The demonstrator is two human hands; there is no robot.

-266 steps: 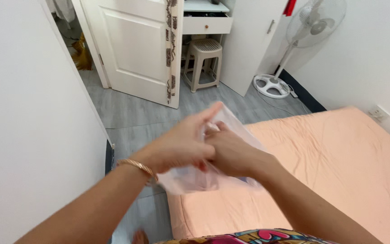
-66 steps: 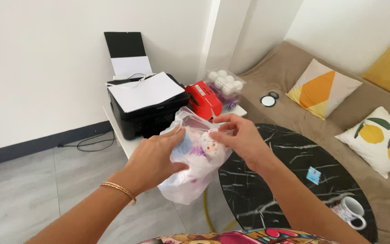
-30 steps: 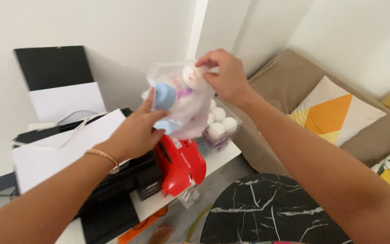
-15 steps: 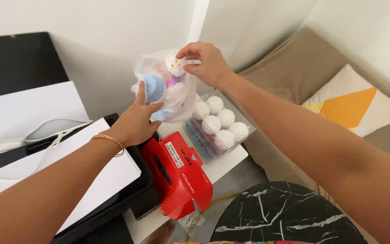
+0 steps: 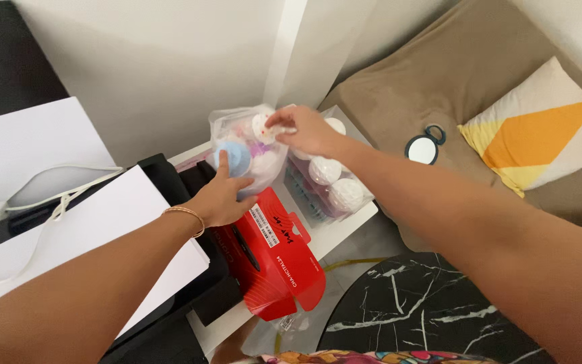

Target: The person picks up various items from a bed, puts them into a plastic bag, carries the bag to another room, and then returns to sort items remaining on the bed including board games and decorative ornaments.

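A narrow white shelf (image 5: 345, 226) stands against a white wall, beside a tan sofa (image 5: 439, 81). The right hand (image 5: 304, 131) pinches the gathered top of a thin clear plastic bag of small pastel trinkets (image 5: 250, 152); the left hand (image 5: 220, 195) cups the bag's lower side, fingers spread. The bag sits at the shelf's back, touching a clear box of white balls (image 5: 331, 182), above a red carded package (image 5: 274, 253) beside a black printer (image 5: 170, 202). Top-heavy and soft, the bag may slump sideways and spill if released carelessly.
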